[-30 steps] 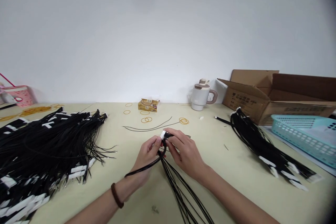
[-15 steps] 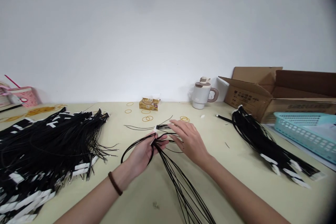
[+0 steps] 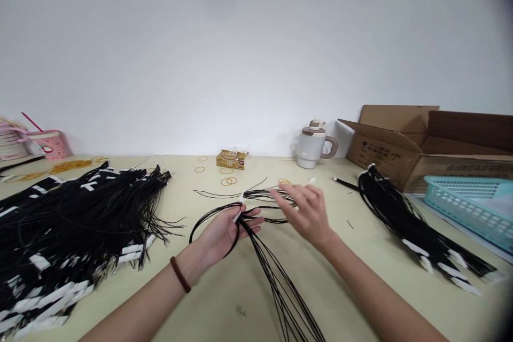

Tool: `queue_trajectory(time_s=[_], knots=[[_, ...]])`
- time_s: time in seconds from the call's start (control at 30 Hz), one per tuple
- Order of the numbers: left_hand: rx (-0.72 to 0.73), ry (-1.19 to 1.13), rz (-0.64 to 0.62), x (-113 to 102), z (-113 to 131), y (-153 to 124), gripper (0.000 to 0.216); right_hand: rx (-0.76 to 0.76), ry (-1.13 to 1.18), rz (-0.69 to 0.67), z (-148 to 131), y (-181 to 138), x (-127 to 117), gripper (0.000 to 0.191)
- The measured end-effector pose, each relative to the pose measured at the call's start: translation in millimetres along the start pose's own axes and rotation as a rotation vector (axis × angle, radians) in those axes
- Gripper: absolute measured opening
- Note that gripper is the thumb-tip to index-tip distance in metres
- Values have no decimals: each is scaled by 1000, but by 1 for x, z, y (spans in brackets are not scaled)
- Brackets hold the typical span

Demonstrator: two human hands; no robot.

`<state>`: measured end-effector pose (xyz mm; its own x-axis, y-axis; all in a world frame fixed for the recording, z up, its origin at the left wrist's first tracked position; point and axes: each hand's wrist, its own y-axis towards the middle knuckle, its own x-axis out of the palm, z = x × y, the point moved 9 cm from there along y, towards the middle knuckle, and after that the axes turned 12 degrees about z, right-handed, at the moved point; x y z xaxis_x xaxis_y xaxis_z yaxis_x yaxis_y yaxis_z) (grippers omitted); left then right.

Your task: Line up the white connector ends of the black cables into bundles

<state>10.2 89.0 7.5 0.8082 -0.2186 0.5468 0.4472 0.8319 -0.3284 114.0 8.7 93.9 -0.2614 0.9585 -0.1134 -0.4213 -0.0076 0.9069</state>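
A bundle of thin black wires (image 3: 267, 262) rests in my left hand (image 3: 222, 232), its thumb pressing on the bundle near a white connector (image 3: 242, 197) and its other fingers stretched out beneath. Some wires loop round to the left, others loop right, and long ends run down toward the table's near edge. My right hand (image 3: 306, 211) hovers just right of the loops with its fingers apart, and I see nothing in it. Behind its fingertips lie some yellow rubber bands (image 3: 284, 181); parts of the right-hand loops are hidden by it.
A large pile of black wires with white tags (image 3: 80, 219) covers the left side. Another wire bundle (image 3: 395, 214) lies at right, near a cardboard box (image 3: 385, 152) and a turquoise basket (image 3: 460, 208). A lidded mug (image 3: 309, 148) and a small yellow box (image 3: 231, 159) stand near the wall.
My right hand has moved right, away from the connector, and its fingers have bent a little. The left hand keeps its hold on the wires. The view has shifted slightly.
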Motion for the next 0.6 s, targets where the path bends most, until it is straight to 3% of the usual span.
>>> queue_trajectory(time_s=[0.07, 0.2, 0.3, 0.6], knots=[[-4, -21, 5, 2, 1, -1, 10, -172, 89, 17, -32, 4, -3, 26], [-18, 3, 18, 4, 1, -4, 10, -314, 200, -18, -63, 5, 2, 17], [-25, 24, -8, 6, -2, -5, 10, -322, 268, -93, -66, 1, 13, 16], [-67, -23, -20, 5, -12, -2, 6, -283, 347, -71, -65, 1, 12, 16]])
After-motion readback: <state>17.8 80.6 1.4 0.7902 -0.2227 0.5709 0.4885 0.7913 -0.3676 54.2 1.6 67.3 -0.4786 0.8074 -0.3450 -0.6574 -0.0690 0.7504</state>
